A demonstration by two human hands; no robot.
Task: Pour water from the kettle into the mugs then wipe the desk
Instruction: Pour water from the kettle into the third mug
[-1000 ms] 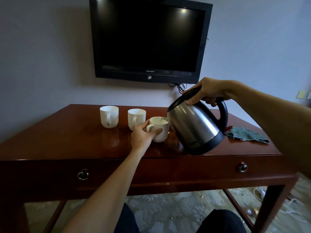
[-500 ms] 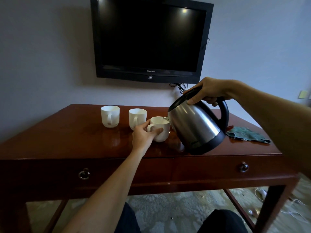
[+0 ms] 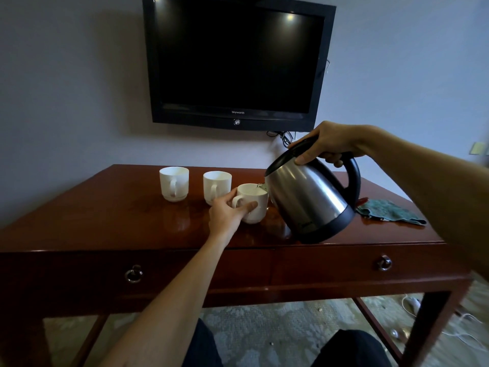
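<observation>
Three white mugs stand on the glossy wooden desk (image 3: 105, 213). My left hand (image 3: 227, 213) grips the nearest mug (image 3: 255, 207) by its side and handle. A steel kettle (image 3: 307, 197) with a black base and handle is tilted to the left, its spout over that mug's rim. My right hand (image 3: 328, 144) grips the kettle's handle, thumb on the black lid. The other two mugs (image 3: 174, 183) (image 3: 215, 185) stand behind and to the left, untouched. A green cloth (image 3: 389, 211) lies on the desk's right side.
A black television (image 3: 238, 62) hangs on the wall above the desk, with cables dangling below it. Two drawers with ring pulls (image 3: 133, 272) (image 3: 383, 262) face me. White cables (image 3: 412, 303) lie on the patterned carpet at the right. My knees are under the desk.
The kettle stays tilted over the nearest mug, and both hands keep their grip. Nothing on the desk has visibly shifted.
</observation>
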